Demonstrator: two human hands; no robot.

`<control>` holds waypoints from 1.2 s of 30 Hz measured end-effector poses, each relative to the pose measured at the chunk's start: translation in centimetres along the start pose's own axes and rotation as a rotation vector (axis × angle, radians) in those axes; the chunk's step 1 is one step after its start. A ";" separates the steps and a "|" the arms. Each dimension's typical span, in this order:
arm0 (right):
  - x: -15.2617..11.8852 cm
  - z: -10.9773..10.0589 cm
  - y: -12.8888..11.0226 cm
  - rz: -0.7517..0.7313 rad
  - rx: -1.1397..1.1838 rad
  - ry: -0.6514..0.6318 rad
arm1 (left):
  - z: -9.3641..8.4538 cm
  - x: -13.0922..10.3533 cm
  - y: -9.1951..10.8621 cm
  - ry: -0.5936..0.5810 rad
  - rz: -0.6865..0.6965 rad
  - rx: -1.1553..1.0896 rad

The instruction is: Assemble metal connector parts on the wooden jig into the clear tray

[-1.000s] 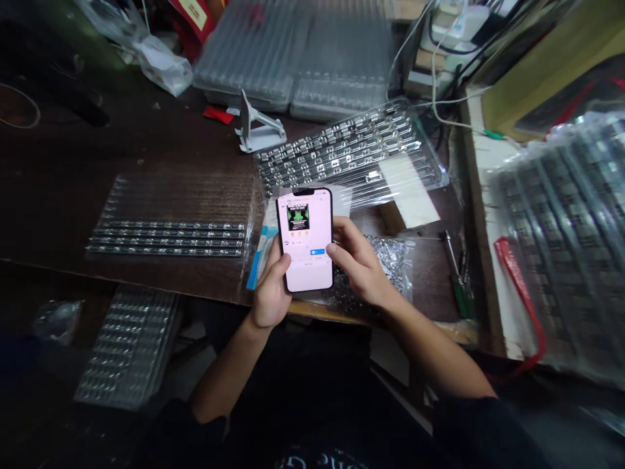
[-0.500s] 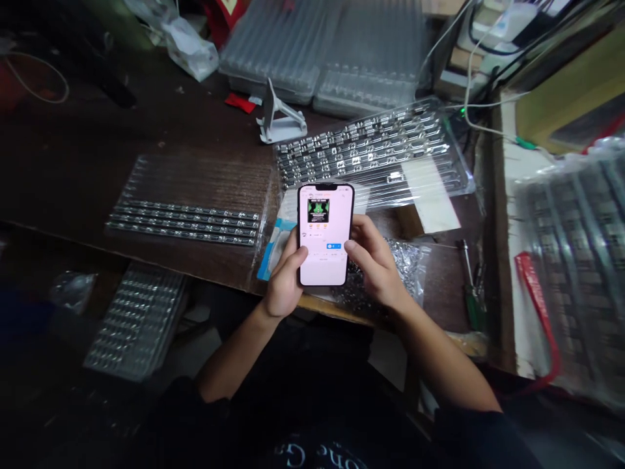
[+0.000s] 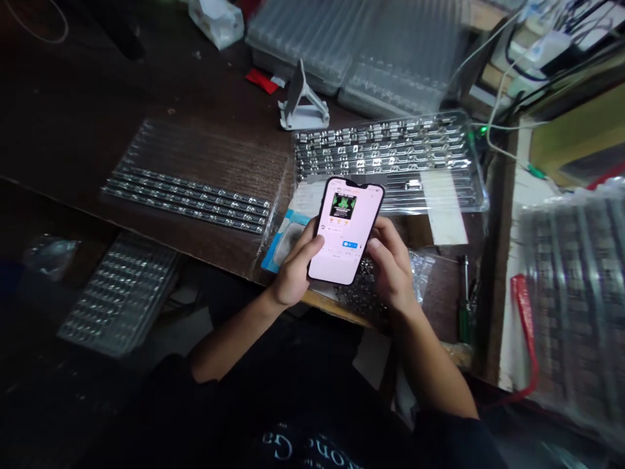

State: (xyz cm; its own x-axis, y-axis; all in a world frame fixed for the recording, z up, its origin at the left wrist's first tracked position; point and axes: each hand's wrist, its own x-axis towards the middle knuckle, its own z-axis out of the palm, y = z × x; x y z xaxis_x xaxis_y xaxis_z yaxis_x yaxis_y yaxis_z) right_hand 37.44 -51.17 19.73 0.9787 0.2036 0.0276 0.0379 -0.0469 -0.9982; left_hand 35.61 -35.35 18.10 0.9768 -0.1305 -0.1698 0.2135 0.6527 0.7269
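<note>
A lit smartphone [image 3: 347, 234] is held upright over the desk's front edge, its top leaning to the right. My left hand [image 3: 297, 270] is closed round its lower left side, thumb on the screen's edge. My right hand [image 3: 393, 264] is closed at the right side, with its thumb by the edge and its fingertips partly hidden behind the phone. The screen shows a chat-like page with a green and black picture and a blue bubble. Behind the phone lie a blue and white packet [image 3: 280, 244] and a clear bag of small metal parts [image 3: 359, 293].
Clear trays with rows of small metal parts lie at left [image 3: 195, 202] and behind the phone [image 3: 390, 146]. A white phone stand [image 3: 305, 107] stands before stacked trays [image 3: 312, 45]. A green-handled screwdriver [image 3: 465, 306] lies at right, near a red strap [image 3: 526, 332].
The phone has tilted, its top swinging to the right. Both hands and the phone sit further right in view, and the whole scene has shifted with the camera.
</note>
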 end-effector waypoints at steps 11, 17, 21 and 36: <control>0.1 -0.8 -0.6 0.056 0.016 -0.053 | -1.3 -0.1 1.9 -0.034 -0.224 -0.142; 0.9 -1.4 -1.0 0.021 -0.057 -0.062 | -1.9 0.5 2.7 -0.144 -0.377 -0.176; 1.1 -1.6 -0.8 -0.014 -0.065 -0.069 | -1.3 1.2 2.7 -0.075 -0.434 -0.106; 0.2 -0.2 -0.8 -0.088 -0.089 -0.085 | 1.5 0.0 2.6 0.148 -0.349 -0.291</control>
State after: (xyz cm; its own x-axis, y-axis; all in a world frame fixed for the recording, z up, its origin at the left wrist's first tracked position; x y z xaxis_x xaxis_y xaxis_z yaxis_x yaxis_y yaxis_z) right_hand 37.66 -51.32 20.52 0.9503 0.2927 0.1066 0.1444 -0.1106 -0.9833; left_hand 36.17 -34.80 21.01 0.8303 -0.2847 -0.4791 0.4941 0.7737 0.3965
